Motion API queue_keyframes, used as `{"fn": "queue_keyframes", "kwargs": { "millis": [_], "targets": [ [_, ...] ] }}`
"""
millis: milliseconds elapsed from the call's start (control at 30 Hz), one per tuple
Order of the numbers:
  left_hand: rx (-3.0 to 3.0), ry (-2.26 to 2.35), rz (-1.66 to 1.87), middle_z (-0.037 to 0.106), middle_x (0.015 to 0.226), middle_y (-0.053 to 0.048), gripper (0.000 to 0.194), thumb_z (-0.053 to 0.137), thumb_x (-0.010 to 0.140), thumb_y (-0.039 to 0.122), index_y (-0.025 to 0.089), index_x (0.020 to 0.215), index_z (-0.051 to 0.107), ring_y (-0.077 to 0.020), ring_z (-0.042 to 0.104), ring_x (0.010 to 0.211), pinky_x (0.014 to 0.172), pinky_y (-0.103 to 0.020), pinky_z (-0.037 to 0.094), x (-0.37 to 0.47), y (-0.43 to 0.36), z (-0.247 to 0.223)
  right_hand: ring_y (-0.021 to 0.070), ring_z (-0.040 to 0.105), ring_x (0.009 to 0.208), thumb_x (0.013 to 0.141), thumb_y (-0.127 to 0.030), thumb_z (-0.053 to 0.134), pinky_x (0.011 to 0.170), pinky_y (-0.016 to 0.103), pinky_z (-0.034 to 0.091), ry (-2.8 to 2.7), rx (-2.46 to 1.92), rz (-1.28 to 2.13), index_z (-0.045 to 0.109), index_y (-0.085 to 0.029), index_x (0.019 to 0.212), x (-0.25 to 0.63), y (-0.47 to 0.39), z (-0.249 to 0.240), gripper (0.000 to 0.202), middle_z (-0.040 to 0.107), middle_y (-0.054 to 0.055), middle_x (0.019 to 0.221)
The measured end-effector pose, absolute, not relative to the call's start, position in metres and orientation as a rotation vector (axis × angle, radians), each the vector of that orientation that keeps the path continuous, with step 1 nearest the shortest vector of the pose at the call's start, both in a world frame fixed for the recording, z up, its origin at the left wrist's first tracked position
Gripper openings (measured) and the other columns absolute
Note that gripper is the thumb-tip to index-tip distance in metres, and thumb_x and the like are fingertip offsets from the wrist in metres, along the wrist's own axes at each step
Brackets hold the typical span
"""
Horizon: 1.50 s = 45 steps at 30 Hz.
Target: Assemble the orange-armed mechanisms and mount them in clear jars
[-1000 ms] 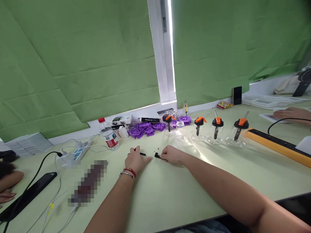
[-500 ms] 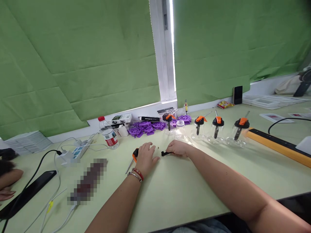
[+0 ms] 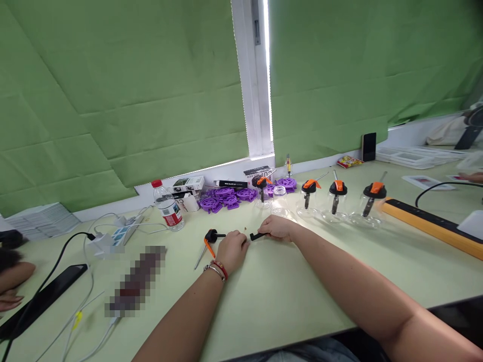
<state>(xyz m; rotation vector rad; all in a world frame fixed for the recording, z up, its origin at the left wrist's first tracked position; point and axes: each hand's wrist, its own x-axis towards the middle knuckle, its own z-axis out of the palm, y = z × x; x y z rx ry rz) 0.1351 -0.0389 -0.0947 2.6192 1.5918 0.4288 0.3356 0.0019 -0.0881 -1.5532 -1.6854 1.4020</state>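
Observation:
My right hand [image 3: 278,228] pinches a short black plastic piece [image 3: 258,236] with a hooked end, low over the table. Close to that end is my left hand [image 3: 233,250], its thumb and fingertips drawn together. Whatever sits between them is too small to make out. Left of the left hand lies a black lid [image 3: 210,236] with an orange lever [image 3: 209,248], a metal rod and a black stem pointing right. Just beyond both hands is a tiny brownish bit [image 3: 245,228]. Behind the right hand stands an open clear jar [image 3: 279,200].
Several clear jars with black-and-orange tops [image 3: 335,196] line the back right, near a yellow-black bar [image 3: 433,226]. Purple parts [image 3: 226,197], boxes [image 3: 187,186] and a water bottle [image 3: 168,208] stand behind. Cables, a power strip [image 3: 128,232] and another person's hand [image 3: 10,300] are leftward.
My left hand has moved right, away from the black lid, uncovering it. Its spread fingers have come together beside the black piece. My right hand stays nearly in place.

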Motion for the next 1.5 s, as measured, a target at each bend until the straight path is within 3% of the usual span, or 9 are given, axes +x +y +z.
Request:
{"fn": "queue_keyframes", "kwargs": {
  "millis": [367,567,733,900,1033,1200,1500],
  "targets": [
    [2.537,1.816,0.237,0.061,0.096,-0.006,0.022,0.041,0.088,0.029,0.020,0.086,0.061,-0.0188,0.058,0.092,0.070,-0.028,0.042,0.136,-0.043,-0.085,0.0050,0.030,0.034,0.075,-0.034,0.063,0.035,0.021,0.021,-1.702,-1.697,1.314,0.047,-0.018,0.057,0.338,0.004,-0.085,0.029,0.042,-0.006,0.045],
    [2.557,1.818,0.244,0.059,0.102,-0.006,0.020,0.043,0.088,0.029,0.021,0.099,0.057,-0.0197,0.057,0.094,0.071,-0.028,0.042,0.134,-0.042,-0.089,0.0061,0.037,0.038,0.087,-0.039,0.050,0.040,0.022,0.030,-1.865,-1.764,1.065,0.058,-0.017,0.075,0.342,0.004,-0.084,0.026,0.055,-0.002,0.057],
    [2.599,1.787,0.223,0.058,0.102,-0.005,0.022,0.041,0.089,0.028,0.022,0.101,0.058,-0.0187,0.058,0.093,0.069,-0.027,0.042,0.134,-0.043,-0.088,0.0170,0.059,0.068,0.089,-0.035,0.049,0.055,0.025,0.037,-2.044,-1.858,0.633,0.060,-0.014,0.083,0.340,0.002,-0.085,0.025,0.064,0.010,0.085],
    [2.595,1.749,0.216,0.059,0.098,-0.005,0.024,0.038,0.090,0.028,0.022,0.091,0.061,-0.0176,0.059,0.090,0.067,-0.026,0.041,0.134,-0.042,-0.087,0.0258,0.061,0.091,0.093,-0.032,0.043,0.069,0.030,0.040,-2.212,-1.885,0.327,0.059,-0.014,0.089,0.329,-0.001,-0.086,0.025,0.064,0.015,0.098],
    [2.560,1.783,0.225,0.059,0.099,-0.006,0.022,0.039,0.089,0.028,0.021,0.093,0.060,-0.0182,0.058,0.091,0.068,-0.026,0.041,0.133,-0.042,-0.086,0.0252,0.062,0.091,0.095,-0.033,0.040,0.072,0.030,0.040,-2.312,-1.867,0.215,0.058,-0.014,0.095,0.324,-0.001,-0.086,0.026,0.065,0.014,0.096],
    [2.512,1.822,0.245,0.058,0.104,-0.007,0.029,0.032,0.093,0.028,0.023,0.108,0.056,-0.0181,0.058,0.093,0.068,-0.026,0.042,0.133,-0.040,-0.087,0.0233,0.063,0.091,0.095,-0.034,0.039,0.071,0.028,0.040,-2.373,-1.849,0.165,0.057,-0.016,0.098,0.325,0.000,-0.087,0.025,0.065,0.012,0.096],
    [2.556,1.766,0.178,0.056,0.100,-0.006,0.033,0.029,0.090,0.016,0.023,0.094,0.061,-0.0163,0.058,0.084,0.059,-0.026,0.038,0.127,-0.033,-0.094,0.0218,0.063,0.087,0.096,-0.035,0.036,0.066,0.027,0.041,-2.388,-1.843,0.163,0.059,-0.015,0.095,0.331,0.004,-0.092,0.031,0.060,0.012,0.099]
  ]
}}
